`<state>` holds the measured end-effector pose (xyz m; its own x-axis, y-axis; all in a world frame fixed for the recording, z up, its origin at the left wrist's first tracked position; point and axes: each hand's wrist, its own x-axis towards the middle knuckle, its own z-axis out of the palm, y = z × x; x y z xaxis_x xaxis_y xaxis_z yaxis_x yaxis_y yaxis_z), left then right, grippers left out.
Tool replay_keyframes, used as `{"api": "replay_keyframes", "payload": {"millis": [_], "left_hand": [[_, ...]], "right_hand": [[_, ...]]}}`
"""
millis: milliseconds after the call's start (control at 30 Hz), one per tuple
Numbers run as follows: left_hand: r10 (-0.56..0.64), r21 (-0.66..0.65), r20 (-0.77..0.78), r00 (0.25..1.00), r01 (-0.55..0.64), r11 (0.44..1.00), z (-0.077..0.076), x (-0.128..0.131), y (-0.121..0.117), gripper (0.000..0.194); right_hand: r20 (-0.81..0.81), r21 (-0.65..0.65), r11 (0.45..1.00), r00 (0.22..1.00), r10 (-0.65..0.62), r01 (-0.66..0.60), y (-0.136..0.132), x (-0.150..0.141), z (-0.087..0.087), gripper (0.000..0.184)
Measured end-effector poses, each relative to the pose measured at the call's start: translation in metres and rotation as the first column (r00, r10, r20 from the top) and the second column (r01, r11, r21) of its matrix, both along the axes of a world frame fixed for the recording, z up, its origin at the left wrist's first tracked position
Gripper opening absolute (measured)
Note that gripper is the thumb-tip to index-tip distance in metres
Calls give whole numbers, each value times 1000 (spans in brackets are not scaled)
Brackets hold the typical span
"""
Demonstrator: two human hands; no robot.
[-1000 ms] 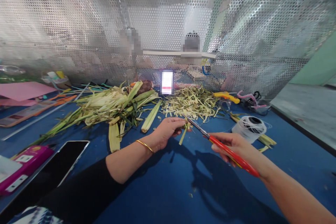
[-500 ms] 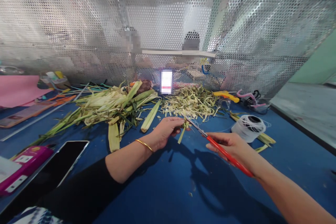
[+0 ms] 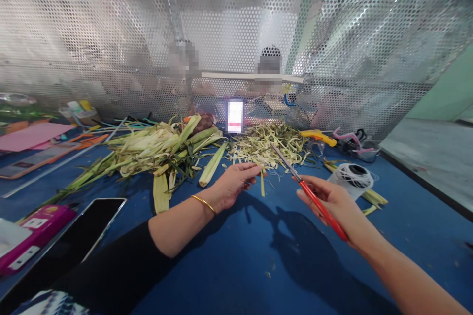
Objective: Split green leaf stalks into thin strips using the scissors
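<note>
Between the thumb and fingers of my left hand (image 3: 236, 182) a narrow strip of corn husk (image 3: 262, 184) is pinched, its end hanging down. My right hand (image 3: 327, 202) is closed round the red handles of a pair of scissors (image 3: 314, 197). Their blades point up and left, a little apart from the strip. Just beyond both hands lies a heap of thin husk shreds (image 3: 273, 145). Left of it, a larger pile of husks (image 3: 158, 147) spreads out, and one broad husk piece (image 3: 212, 165) lies by itself.
A spool of white thread (image 3: 351, 179) stands to the right, near a yellow-handled tool (image 3: 320, 137) and goggles (image 3: 356, 145). On the left are a dark phone (image 3: 74, 246), a magenta device (image 3: 35, 236) and pink paper (image 3: 37, 136). A perforated metal screen (image 3: 236, 24) closes the back.
The scissors have moved back to the right, away from the husk strip. My left hand stays nearly in place, and the strip now hangs straighter.
</note>
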<state>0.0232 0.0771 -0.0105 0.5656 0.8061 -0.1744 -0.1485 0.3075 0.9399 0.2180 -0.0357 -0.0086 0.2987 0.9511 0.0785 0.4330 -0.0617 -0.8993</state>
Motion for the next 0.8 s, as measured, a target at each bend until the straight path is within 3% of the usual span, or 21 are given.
{"api": "replay_keyframes", "payload": {"millis": [200, 400, 533, 667, 800], "left_hand": [[117, -18, -58, 991, -118, 993, 2, -1, 0, 22], [154, 30, -21, 988, -154, 988, 6, -3, 1, 19], [186, -71, 72, 980, -181, 981, 13, -3, 1, 16], [263, -208, 169, 950, -226, 952, 21, -4, 1, 9], [309, -250, 255, 916, -247, 936, 26, -4, 2, 6]], "right_hand": [[-2, 16, 998, 998, 57, -57, 2, 1, -6, 63], [29, 86, 993, 997, 77, -79, 0, -4, 3, 65], [44, 125, 988, 995, 90, -95, -3, -5, 6, 63], [96, 84, 992, 992, 87, -95, -3, -1, 5, 63], [177, 85, 994, 983, 50, -66, -3, 7, 6, 60]]}}
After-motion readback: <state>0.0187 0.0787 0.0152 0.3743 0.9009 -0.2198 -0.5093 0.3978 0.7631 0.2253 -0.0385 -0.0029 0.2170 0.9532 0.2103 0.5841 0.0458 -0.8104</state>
